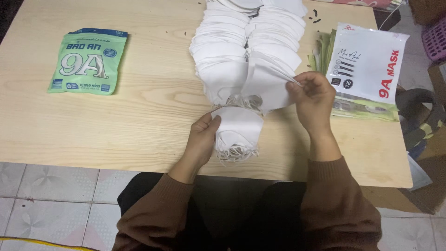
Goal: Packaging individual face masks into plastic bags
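I see the left hand (202,139) clamped on a small stack of white masks (238,132) near the desk's (139,121) front edge; the right hand (313,100) pinches one mask off the long white rows (246,51) running to the far edge.

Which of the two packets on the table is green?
The green packet lying alone at the table's far left; the white packet sits right of the masks.

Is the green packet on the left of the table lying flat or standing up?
Lying flat. The green packet rests face up on the wooden table, its whole front visible from above, well apart from both hands.
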